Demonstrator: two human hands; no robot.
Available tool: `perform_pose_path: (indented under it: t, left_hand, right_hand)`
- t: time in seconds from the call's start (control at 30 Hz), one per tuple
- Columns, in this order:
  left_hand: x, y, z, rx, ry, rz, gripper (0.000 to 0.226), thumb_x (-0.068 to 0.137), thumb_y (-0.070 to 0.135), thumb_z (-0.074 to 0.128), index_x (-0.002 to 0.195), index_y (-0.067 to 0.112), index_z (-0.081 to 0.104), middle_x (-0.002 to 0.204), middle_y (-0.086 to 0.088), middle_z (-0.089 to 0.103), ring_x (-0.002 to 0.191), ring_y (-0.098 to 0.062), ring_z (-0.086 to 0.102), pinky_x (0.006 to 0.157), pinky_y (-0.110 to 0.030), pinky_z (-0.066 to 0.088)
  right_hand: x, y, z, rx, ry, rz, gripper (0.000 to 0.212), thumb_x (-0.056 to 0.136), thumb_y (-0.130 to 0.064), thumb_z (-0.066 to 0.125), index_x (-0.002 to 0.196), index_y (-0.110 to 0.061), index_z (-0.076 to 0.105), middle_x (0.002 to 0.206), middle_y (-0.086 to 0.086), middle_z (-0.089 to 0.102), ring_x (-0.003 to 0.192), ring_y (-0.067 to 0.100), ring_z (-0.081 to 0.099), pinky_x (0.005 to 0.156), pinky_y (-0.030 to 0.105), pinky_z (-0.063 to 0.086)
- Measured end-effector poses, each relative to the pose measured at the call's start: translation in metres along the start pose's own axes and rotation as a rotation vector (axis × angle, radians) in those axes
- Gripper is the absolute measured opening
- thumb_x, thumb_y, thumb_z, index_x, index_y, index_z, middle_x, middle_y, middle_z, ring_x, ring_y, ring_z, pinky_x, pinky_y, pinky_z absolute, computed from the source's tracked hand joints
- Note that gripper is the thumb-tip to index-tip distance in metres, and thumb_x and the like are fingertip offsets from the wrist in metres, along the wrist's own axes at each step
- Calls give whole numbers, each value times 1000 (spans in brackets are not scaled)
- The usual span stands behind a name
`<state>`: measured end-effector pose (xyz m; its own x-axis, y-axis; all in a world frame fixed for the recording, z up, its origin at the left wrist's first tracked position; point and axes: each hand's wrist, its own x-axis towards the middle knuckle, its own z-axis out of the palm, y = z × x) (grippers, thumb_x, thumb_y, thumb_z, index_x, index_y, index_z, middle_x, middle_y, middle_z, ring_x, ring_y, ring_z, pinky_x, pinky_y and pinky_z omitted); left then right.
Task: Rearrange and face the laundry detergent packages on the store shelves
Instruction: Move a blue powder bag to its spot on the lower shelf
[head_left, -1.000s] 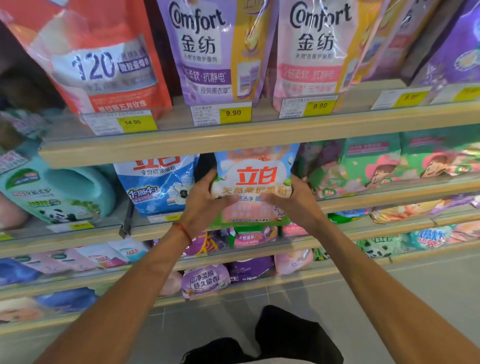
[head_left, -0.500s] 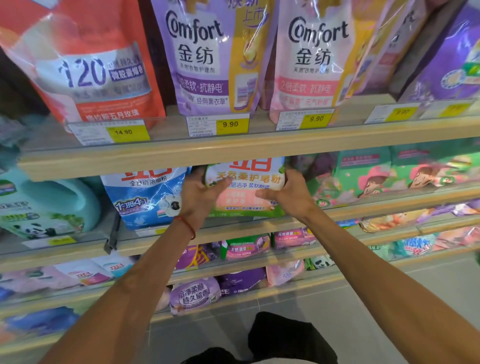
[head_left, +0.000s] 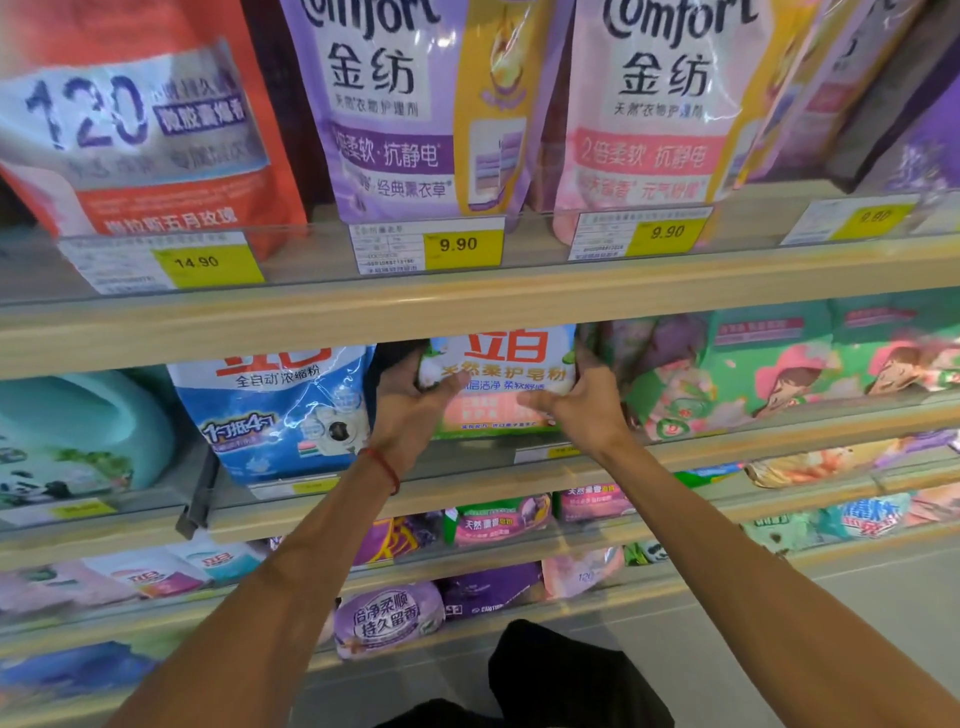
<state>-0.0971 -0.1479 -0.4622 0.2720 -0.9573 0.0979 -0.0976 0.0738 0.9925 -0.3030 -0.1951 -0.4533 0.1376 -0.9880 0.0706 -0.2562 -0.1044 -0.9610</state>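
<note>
Both hands, left hand (head_left: 410, 410) and right hand (head_left: 582, 410), clasped the soap-powder bag (head_left: 501, 384), fingers wrapped round its sides, near the shelf (head_left: 727, 452) front edge; facing seemed unfinished.

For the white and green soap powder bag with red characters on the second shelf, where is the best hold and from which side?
Probably by its two side edges, from the front. The white and green soap powder bag stands upright, label facing out, with the blue detergent bag on one side and the green cartoon-print bag close on the other. The left hand and right hand grip it that way.
</note>
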Motion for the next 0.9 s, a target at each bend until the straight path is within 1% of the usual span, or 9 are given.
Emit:
perform_pose_path:
  t: [0.1,0.37,0.5,0.57,0.6,0.7,0.77,0.83,0.9]
  left_hand:
    - [1,-10,2,-46,8,-28,31,91,3,73,120,13,68,103,7,77,93,-6,75,76,-20,59]
    - [2,-16,8,-75,24,-34,28,93,5,71,120,11,69,106,2,79,98,-16,76,79,-26,61]
    - [-5,-10,12,-2,36,-44,26,96,16,70,121,17,63,106,7,75,97,-5,74,73,-15,57]
    - [-12,-10,12,118,65,-64,23,96,22,70,116,20,60,101,12,71,91,6,71,65,-7,52]
    - [-15,-11,11,179,89,-75,25,95,25,72,115,19,58,102,9,70,92,4,70,64,-8,51]
    - [-25,-9,2,427,122,-83,52,88,33,75,131,13,54,124,-7,61,114,-21,61,84,-26,50]
    - [-41,3,-4,560,117,-50,63,91,31,72,144,10,47,133,-10,54,120,-24,53,94,-33,44]
    - [-62,18,-14,734,96,67,58,95,32,66,145,11,46,132,-11,55,119,-26,53,93,-35,46]
    - [-82,31,-27,975,56,164,50,96,37,61,139,14,50,128,-9,58,116,-29,56,93,-43,50]
  right_hand:
    - [0,5,1,-31,1,-27,55,74,6,86,117,-18,61,98,-11,74,82,-7,72,66,15,57]
    - [1,7,1,-68,6,-71,52,78,1,85,120,-17,61,102,-2,76,89,1,73,76,24,62]
    - [-4,5,3,-99,25,-73,52,79,-3,85,119,-19,56,104,-2,74,90,0,72,79,25,63]
    - [-12,4,5,-154,67,-38,44,81,-9,84,115,-18,57,106,0,75,91,7,72,83,34,63]
    - [-17,4,5,-192,104,-20,43,82,-12,84,115,-17,58,107,-1,74,93,10,71,84,36,62]
    - [-43,-5,6,-350,202,11,45,88,-23,77,127,-19,55,114,-6,63,105,12,60,86,32,50]
    - [-65,-14,6,-558,237,-33,47,89,-29,71,133,-21,56,124,-1,60,117,21,55,90,37,48]
    - [-86,-24,7,-747,259,-114,50,87,-32,67,135,-19,59,128,3,62,119,28,54,91,42,50]
    - [-104,-38,8,-825,264,-173,50,84,-36,63,128,-13,64,121,7,66,112,32,57,87,46,53]
